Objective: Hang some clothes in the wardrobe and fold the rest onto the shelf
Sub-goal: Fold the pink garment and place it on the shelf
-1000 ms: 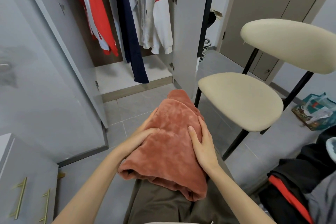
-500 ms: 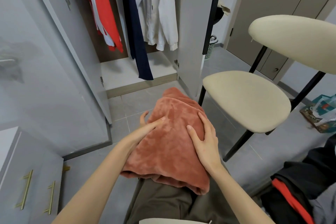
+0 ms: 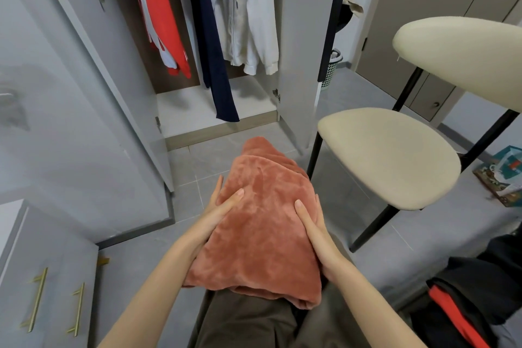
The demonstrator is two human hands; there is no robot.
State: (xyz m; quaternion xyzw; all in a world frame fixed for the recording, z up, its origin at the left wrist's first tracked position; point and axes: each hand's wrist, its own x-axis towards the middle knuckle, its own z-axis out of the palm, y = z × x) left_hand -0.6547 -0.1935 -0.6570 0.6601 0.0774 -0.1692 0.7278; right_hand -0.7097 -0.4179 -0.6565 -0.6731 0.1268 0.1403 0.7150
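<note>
A folded rust-coloured fleece garment (image 3: 262,229) sits over my lap, held between both hands. My left hand (image 3: 217,215) grips its left edge, thumb on top and fingers tucked under. On the right edge my right hand (image 3: 313,232) holds it the same way. Ahead, the wardrobe stands open with a red jacket (image 3: 158,17), a navy garment (image 3: 211,51) and a white jacket (image 3: 245,17) hanging inside. Its pale bottom shelf (image 3: 186,110) lies below them.
A cream chair (image 3: 389,155) with black legs stands close on the right, beside the open right wardrobe door (image 3: 299,51). The left door (image 3: 84,93) swings out towards me. A grey drawer unit (image 3: 42,277) is at lower left. Dark and red clothes (image 3: 474,291) are heaped at lower right.
My left hand has slid from the top of the fleece to its left edge, with fingers now under it. The bundle has edged forward a little between both hands.
</note>
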